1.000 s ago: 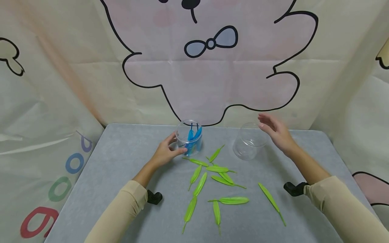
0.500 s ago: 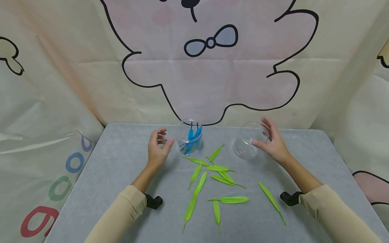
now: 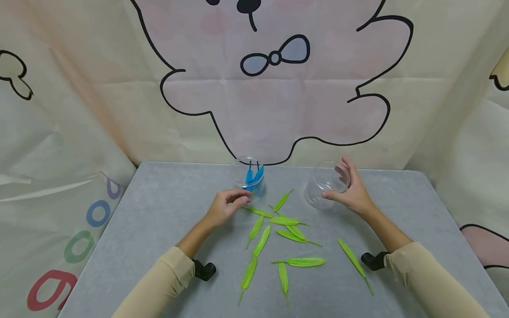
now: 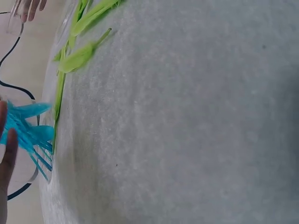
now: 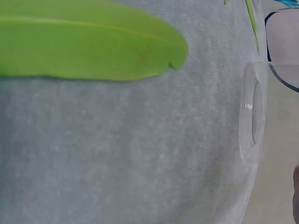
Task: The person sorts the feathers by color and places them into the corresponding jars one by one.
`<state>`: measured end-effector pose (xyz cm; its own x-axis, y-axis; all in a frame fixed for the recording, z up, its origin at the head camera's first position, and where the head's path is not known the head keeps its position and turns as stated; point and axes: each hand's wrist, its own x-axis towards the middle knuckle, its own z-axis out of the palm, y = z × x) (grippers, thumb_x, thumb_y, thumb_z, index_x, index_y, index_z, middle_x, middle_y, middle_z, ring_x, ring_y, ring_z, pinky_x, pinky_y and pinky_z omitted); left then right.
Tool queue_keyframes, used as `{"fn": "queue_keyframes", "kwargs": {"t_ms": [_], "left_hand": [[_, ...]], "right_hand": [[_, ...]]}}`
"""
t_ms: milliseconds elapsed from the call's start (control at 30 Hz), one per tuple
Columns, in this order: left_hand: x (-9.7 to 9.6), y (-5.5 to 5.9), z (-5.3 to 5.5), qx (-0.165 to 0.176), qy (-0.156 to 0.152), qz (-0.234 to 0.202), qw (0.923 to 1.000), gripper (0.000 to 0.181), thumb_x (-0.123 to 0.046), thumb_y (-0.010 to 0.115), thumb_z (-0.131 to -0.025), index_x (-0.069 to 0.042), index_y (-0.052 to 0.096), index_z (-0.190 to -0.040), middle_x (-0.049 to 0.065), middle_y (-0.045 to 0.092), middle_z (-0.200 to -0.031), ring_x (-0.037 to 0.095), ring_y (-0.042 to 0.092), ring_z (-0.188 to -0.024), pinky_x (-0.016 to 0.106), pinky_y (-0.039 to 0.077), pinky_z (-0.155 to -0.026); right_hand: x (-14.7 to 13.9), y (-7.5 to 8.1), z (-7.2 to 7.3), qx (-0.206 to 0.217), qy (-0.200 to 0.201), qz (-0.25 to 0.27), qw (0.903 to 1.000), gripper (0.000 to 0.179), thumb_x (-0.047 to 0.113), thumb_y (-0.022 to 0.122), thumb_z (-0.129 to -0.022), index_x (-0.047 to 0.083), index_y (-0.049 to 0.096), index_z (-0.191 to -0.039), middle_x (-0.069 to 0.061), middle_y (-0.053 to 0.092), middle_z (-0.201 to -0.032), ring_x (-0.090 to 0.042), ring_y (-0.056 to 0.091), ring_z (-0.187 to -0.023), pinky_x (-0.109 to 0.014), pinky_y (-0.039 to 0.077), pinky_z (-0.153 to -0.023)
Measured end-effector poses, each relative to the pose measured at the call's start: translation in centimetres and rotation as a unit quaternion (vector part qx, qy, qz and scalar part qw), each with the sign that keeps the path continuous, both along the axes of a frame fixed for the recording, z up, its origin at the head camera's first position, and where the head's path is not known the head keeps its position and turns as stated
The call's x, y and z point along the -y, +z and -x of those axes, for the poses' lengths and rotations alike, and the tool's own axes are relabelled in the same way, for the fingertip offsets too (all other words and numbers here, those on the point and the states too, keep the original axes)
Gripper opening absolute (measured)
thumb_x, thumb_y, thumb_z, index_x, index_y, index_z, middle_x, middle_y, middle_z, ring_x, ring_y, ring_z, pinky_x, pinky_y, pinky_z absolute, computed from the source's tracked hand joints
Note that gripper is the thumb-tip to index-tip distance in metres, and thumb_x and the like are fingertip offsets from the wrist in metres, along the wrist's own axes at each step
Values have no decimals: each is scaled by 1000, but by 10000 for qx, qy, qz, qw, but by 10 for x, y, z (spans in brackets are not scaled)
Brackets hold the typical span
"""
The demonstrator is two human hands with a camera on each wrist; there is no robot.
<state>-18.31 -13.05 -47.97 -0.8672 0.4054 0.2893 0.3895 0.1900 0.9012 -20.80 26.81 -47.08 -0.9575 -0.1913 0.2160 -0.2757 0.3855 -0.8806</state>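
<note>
My left hand (image 3: 227, 207) is in front of a clear plastic cup (image 3: 258, 189) that holds several blue feathers (image 3: 254, 176). Its thumb and fingertips point right, just above the stem end of a green feather (image 3: 260, 213), and nothing shows between them. In the left wrist view the blue feathers (image 4: 28, 123) appear past two spread fingers (image 4: 9, 154). At the right, my right hand (image 3: 355, 194) grips a second clear plastic cup (image 3: 316, 194), thumb in front and fingers behind. No contents show in that cup. Its base (image 5: 252, 112) stands on the table in the right wrist view.
Several green feathers (image 3: 304, 262) are scattered over the grey table (image 3: 171, 190), some overlapping. A lone green feather (image 3: 354, 258) lies to the right, near the right sleeve (image 3: 429, 274). Behind the table's far edge hangs a printed cloth (image 3: 270, 110).
My left hand let go of the blue-feather cup, drew back left, then came to its front. My right hand moved left and closed round the other cup. The feathers stayed put.
</note>
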Motion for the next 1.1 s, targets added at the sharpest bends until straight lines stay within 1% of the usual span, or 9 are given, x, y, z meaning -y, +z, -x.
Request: {"fn": "queue_keyframes", "kwargs": {"t_ms": [67, 133, 267, 367, 533, 733, 833, 967, 1100], "left_hand": [[-1, -1, 1, 225, -98, 298, 9993, 25, -8, 59, -99, 8, 68, -116, 22, 72, -104, 32, 69, -93, 29, 55, -82], [-2, -2, 2, 348, -139, 640, 9972, 28, -13, 62, -98, 6, 69, -117, 18, 73, -107, 26, 69, -95, 29, 54, -79], [-6, -4, 3, 260, -310, 1418, 9891, 29, -17, 65, -97, 3, 70, -118, 10, 74, -107, 17, 67, -94, 29, 54, -75], [-8, -4, 3, 35, -538, 1963, 9791, 31, -16, 65, -97, 3, 69, -121, 10, 73, -110, 17, 68, -99, 32, 55, -77], [-13, -5, 1, -129, -716, 2591, 9631, 34, -15, 66, -96, 3, 67, -125, 12, 70, -121, 23, 65, -113, 40, 54, -90], [-17, -7, 0, -358, -700, 2934, 9527, 33, -13, 67, -95, 3, 66, -125, 13, 68, -123, 27, 62, -119, 42, 51, -97], [-18, -9, -1, -554, -678, 3081, 9473, 32, -10, 68, -94, 3, 67, -123, 13, 69, -122, 27, 63, -117, 42, 51, -96], [-19, -10, -1, -975, -694, 3343, 9348, 31, -3, 69, -92, 1, 68, -122, 13, 70, -119, 26, 66, -111, 41, 53, -93], [-20, -11, -1, -1233, -642, 3527, 9254, 31, 1, 70, -89, 0, 69, -120, 12, 71, -117, 25, 67, -109, 39, 54, -92]], "right_hand": [[1, 0, 0, 46, 8, -24, 10000, 118, -2, 85, -74, 16, 7, -160, -21, 29, -158, -37, 29, -144, -49, 28, -114], [2, 0, 0, 81, -7, -77, 9999, 114, 0, 86, -75, 13, 11, -160, -21, 31, -157, -37, 31, -144, -40, 29, -115], [2, 1, -3, 64, -23, -155, 9999, 105, 3, 87, -74, 4, 20, -155, -20, 36, -154, -37, 34, -142, -16, 32, -109], [2, 2, -5, 49, 51, -137, 9999, 101, 2, 87, -74, 2, 24, -153, -20, 38, -153, -37, 34, -141, -12, 32, -105], [1, 2, -9, 75, 207, -84, 9997, 99, 0, 86, -74, 6, 27, -153, -21, 37, -152, -35, 34, -142, -13, 31, -106], [2, 0, -10, 211, 227, -31, 9995, 99, 0, 86, -74, 7, 28, -153, -21, 37, -153, -34, 33, -142, -13, 31, -107], [2, 0, -10, 277, 196, -32, 9994, 97, 1, 86, -74, 7, 29, -153, -19, 37, -154, -33, 33, -143, -22, 30, -113], [2, 1, -11, 283, 192, -67, 9994, 98, 1, 86, -75, 6, 28, -153, -20, 36, -154, -34, 32, -143, -41, 28, -116], [2, 1, -11, 312, 174, -111, 9993, 98, 3, 86, -75, 6, 27, -153, -18, 37, -154, -34, 32, -143, -42, 28, -117]]}}
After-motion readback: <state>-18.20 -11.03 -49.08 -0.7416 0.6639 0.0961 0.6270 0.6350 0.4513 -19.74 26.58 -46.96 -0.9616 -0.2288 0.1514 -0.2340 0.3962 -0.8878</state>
